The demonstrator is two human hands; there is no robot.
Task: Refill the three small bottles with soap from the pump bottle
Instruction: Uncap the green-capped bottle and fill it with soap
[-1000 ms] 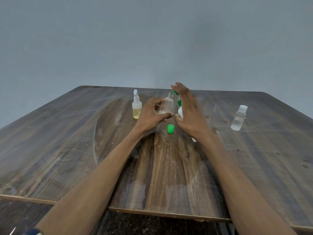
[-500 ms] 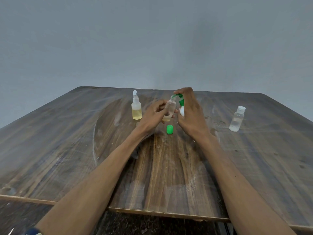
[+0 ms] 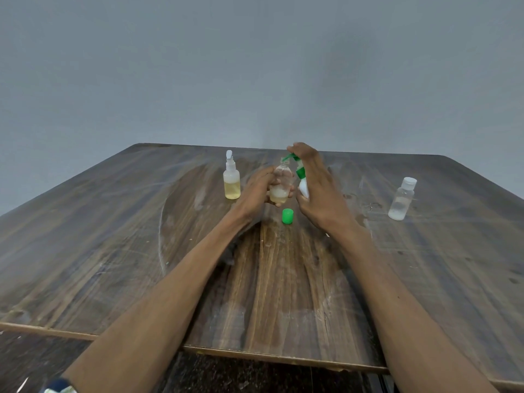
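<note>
Head view: wooden tabletop [image 3: 113,251] carried everything. Right hand [image 3: 317,191], fingers straight, pressed on the pump bottle [image 3: 302,185]. Left hand [image 3: 256,191] gripped an uncapped small bottle [image 3: 281,184] under the green spout. Spray bottle [image 3: 232,180] stood left, clear bottle [image 3: 401,198] right, green cap [image 3: 287,216] nearest.

Wall [image 3: 255,66]: plain grey-blue, unmarked, evenly and softly lit, fills the upper half of the view. Table [image 3: 85,236]: dark streaked wood grain, surface scuffed with pale scratches and smears, near edge chipped. Floor [image 3: 255,375]: dark and speckled, visible below the table's near edge.
</note>
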